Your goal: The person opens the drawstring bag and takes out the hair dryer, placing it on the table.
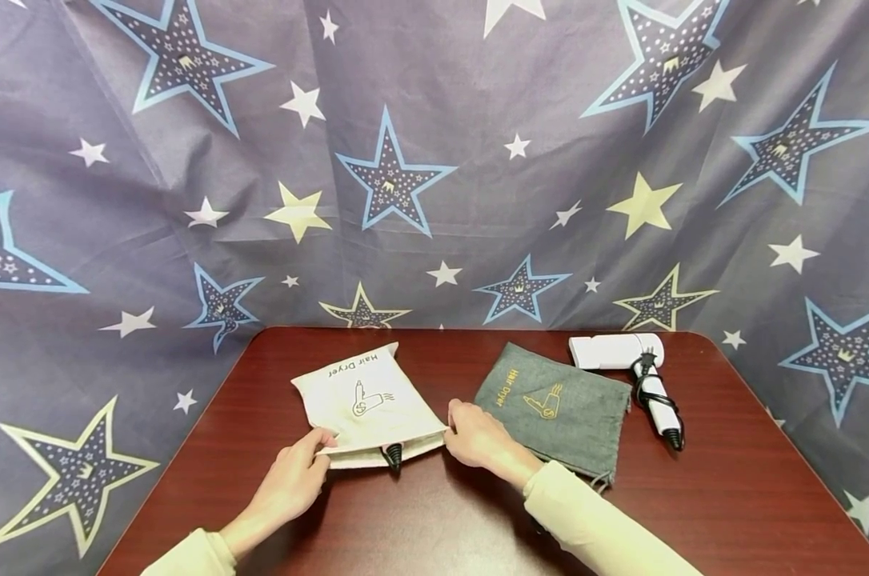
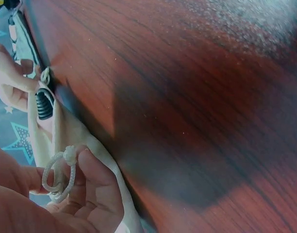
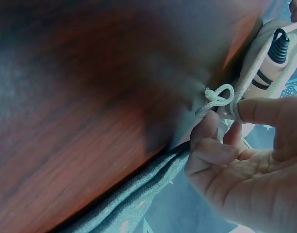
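A cream drawstring bag (image 1: 377,400) printed "Hair Dryer" lies on the table, its mouth parted toward the person. Inside it is a hair dryer; the black ribbed cord end (image 1: 394,456) of its handle pokes out of the mouth. My left hand (image 1: 298,472) pinches the left corner of the mouth, where a knotted drawstring loop (image 2: 59,177) shows by the fingers. At the opposite corner my right hand (image 1: 481,438) pinches the edge beside another cord loop (image 3: 219,99). In the right wrist view, the handle (image 3: 265,77) with a dark cord round it shows within the bag.
Right of the cream bag lies a grey drawstring bag (image 1: 571,408) with yellow print, close beside the right forearm. A white hair dryer (image 1: 614,352) with its black cord wound round the handle rests at the back right of the reddish-brown table (image 1: 420,528). A star-patterned cloth (image 1: 434,160) hangs behind.
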`<state>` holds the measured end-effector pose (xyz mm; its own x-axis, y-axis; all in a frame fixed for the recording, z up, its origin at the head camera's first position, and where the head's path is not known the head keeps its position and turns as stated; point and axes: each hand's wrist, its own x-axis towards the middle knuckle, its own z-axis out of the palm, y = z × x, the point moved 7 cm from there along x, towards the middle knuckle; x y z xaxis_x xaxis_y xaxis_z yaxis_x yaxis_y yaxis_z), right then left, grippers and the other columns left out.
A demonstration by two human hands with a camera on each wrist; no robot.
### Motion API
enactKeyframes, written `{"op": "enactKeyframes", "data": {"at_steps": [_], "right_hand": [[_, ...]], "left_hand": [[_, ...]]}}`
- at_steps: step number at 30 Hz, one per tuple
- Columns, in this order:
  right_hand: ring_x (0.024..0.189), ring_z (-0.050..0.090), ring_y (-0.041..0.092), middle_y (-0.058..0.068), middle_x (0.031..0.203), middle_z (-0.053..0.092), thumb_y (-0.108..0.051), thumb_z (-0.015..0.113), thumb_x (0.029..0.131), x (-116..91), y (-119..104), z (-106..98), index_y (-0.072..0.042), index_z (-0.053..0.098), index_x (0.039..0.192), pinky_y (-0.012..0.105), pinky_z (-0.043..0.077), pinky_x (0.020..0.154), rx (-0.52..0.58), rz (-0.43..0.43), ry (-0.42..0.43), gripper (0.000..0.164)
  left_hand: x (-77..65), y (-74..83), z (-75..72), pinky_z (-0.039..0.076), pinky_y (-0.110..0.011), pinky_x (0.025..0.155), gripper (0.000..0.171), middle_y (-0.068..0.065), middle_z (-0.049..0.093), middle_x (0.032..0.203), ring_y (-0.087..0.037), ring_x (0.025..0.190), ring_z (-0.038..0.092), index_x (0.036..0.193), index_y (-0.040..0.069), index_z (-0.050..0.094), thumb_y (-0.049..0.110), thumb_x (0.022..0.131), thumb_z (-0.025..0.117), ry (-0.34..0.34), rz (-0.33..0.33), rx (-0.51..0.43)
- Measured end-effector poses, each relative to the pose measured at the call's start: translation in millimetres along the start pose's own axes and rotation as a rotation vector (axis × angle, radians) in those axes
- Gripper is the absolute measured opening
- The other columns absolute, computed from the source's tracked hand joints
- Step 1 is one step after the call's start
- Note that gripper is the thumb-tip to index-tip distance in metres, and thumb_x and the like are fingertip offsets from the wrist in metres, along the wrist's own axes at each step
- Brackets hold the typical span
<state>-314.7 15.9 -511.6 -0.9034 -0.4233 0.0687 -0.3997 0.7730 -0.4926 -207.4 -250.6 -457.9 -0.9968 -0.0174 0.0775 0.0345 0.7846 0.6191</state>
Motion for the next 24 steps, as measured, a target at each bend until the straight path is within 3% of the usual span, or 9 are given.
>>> {"op": "enactKeyframes", "data": {"at_steps": [4, 11, 14, 16, 21, 24], "right_hand": [[0.066, 0.056, 0.024, 0.003, 0.075, 0.056, -0.009, 0.065, 0.087, -16.1, -25.4, -24.0, -0.012, 0.052, 0.084, 0.044, 0.046, 0.058, 0.057, 0.018, -0.013, 0.013], [0.062, 0.053, 0.018, 0.0, 0.069, 0.054, -0.009, 0.071, 0.085, -13.0, -19.1, -27.4, -0.014, 0.052, 0.076, 0.039, 0.047, 0.059, 0.177, -0.035, 0.017, 0.022], [0.062, 0.056, 0.019, 0.001, 0.067, 0.057, -0.012, 0.076, 0.085, -17.8, -25.1, -40.8, -0.011, 0.056, 0.074, 0.036, 0.049, 0.06, 0.246, 0.005, 0.024, 0.023], [0.058, 0.055, 0.016, -0.003, 0.062, 0.057, -0.02, 0.074, 0.087, -14.2, -15.5, -35.2, -0.015, 0.057, 0.07, 0.033, 0.046, 0.055, 0.256, 0.009, 0.048, 0.024], [0.044, 0.053, 0.011, -0.002, 0.053, 0.061, -0.025, 0.069, 0.091, -18.5, -12.5, -30.4, -0.012, 0.065, 0.063, 0.027, 0.04, 0.043, 0.377, 0.125, -0.016, 0.031], [0.044, 0.052, 0.012, 0.005, 0.058, 0.065, -0.021, 0.068, 0.095, -26.7, -22.9, -34.7, -0.003, 0.071, 0.072, 0.024, 0.038, 0.041, 0.496, 0.208, -0.062, 0.029]], "left_hand": [[-1.1, 0.8, 0.0, 0.046, -0.037, 0.068, 0.018, 0.004, 0.061, 0.075, -0.016, 0.073, 0.057, 0.1, 0.014, 0.066, 0.0, 0.09, 0.059, -0.013, 0.002, 0.031], [-4.7, 6.8, 0.9, 0.046, -0.033, 0.064, 0.016, 0.009, 0.057, 0.06, -0.011, 0.063, 0.058, 0.092, 0.017, 0.065, 0.002, 0.087, 0.064, -0.053, 0.0, 0.056], [-4.9, 11.9, 1.1, 0.046, -0.034, 0.064, 0.017, 0.011, 0.056, 0.06, -0.009, 0.064, 0.056, 0.091, 0.019, 0.065, 0.003, 0.086, 0.066, -0.072, 0.031, 0.093], [-5.8, 15.2, 1.8, 0.044, -0.035, 0.059, 0.016, 0.01, 0.054, 0.06, -0.01, 0.061, 0.054, 0.09, 0.02, 0.064, 0.004, 0.087, 0.067, -0.086, 0.046, 0.107], [-11.4, 23.6, 5.3, 0.039, -0.034, 0.055, 0.022, 0.007, 0.047, 0.064, -0.011, 0.061, 0.049, 0.082, 0.023, 0.058, 0.008, 0.087, 0.074, -0.121, 0.08, 0.153], [-15.6, 29.3, 7.8, 0.04, -0.033, 0.054, 0.025, 0.008, 0.047, 0.063, -0.011, 0.061, 0.049, 0.08, 0.023, 0.057, 0.011, 0.087, 0.077, -0.136, 0.107, 0.163]]}}
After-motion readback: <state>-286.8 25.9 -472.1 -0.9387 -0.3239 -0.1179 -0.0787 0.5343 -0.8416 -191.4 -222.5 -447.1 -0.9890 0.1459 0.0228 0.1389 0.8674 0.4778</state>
